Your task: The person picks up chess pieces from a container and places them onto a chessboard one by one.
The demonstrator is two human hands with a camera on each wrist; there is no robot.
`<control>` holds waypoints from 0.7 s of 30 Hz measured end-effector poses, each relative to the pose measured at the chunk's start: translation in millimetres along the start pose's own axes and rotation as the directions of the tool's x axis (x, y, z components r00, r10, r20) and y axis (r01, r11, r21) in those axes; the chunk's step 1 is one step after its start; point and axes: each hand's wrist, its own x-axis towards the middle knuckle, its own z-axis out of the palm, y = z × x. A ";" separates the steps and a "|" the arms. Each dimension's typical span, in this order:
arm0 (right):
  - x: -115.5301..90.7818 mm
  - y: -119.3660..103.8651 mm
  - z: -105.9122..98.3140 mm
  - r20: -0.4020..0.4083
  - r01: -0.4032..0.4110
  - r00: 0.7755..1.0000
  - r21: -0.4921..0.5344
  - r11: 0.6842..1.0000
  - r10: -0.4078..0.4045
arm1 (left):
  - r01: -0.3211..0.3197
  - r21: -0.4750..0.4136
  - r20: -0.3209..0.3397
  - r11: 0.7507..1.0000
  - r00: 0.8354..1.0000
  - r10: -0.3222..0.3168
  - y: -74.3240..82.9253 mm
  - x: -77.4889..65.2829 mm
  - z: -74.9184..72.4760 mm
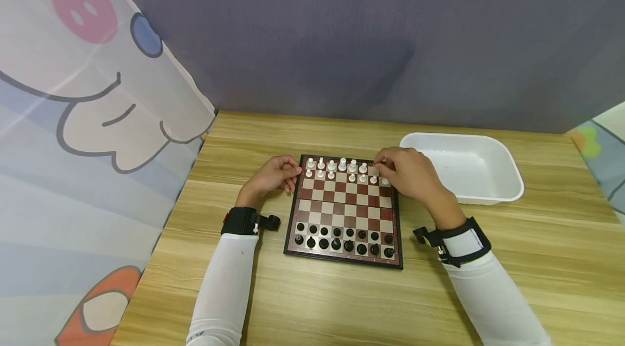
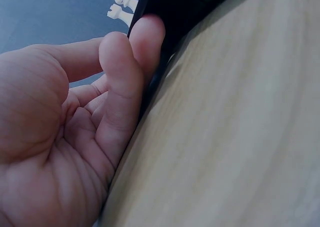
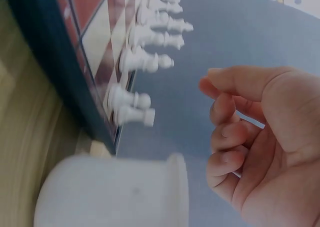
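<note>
A magnetic-looking chessboard (image 1: 361, 210) with red and cream squares lies on the table, white pieces (image 1: 343, 164) at its far side and black pieces (image 1: 337, 244) at its near side. My left hand (image 1: 275, 175) rests at the board's left edge, thumb against the black rim and fingers loosely bent. Above the far right corner hovers my right hand (image 1: 410, 170), its thumb and index tips close together. In the right wrist view nothing shows between those tips. There, a white rook (image 3: 135, 116) stands at the corner beside a white pawn (image 3: 129, 98); the head view hides the rook.
To the right of the board stands a white plastic tub (image 1: 464, 170). A grey partition (image 1: 342, 37) rises behind the wooden table (image 1: 317, 302). Cartoon-printed fabric (image 1: 97, 172) hangs along the left side.
</note>
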 end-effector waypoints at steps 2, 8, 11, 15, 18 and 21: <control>-3.4 5.9 -3.4 -0.030 -0.015 0.999 0.008 1.000 0.016 | 0.001 -0.002 0.001 1.000 1.000 -0.001 0.1 -0.2 0.2; -9.0 24.3 -13.3 -0.122 -0.048 0.991 0.025 0.999 0.051 | -0.001 -0.004 0.004 1.000 1.000 0.001 -0.3 0.0 -0.3; -10.9 33.4 -17.7 -0.133 -0.071 0.988 0.023 0.997 0.074 | 0.002 -0.001 0.001 1.000 1.000 -0.002 -0.8 0.2 -0.6; -13.3 45.3 -22.7 -0.109 -0.109 0.988 0.022 0.994 0.111 | 0.011 -0.003 -0.001 1.000 1.000 -0.011 -0.9 0.3 -0.8; -14.0 51.5 -25.2 -0.068 -0.134 0.988 0.023 0.991 0.135 | 0.013 -0.009 0.001 1.000 1.000 -0.013 -0.5 0.6 -0.6; -13.3 55.5 -24.9 -0.010 -0.154 0.988 0.022 0.988 0.154 | 0.013 -0.009 0.002 1.000 1.000 -0.013 -0.1 0.5 -0.4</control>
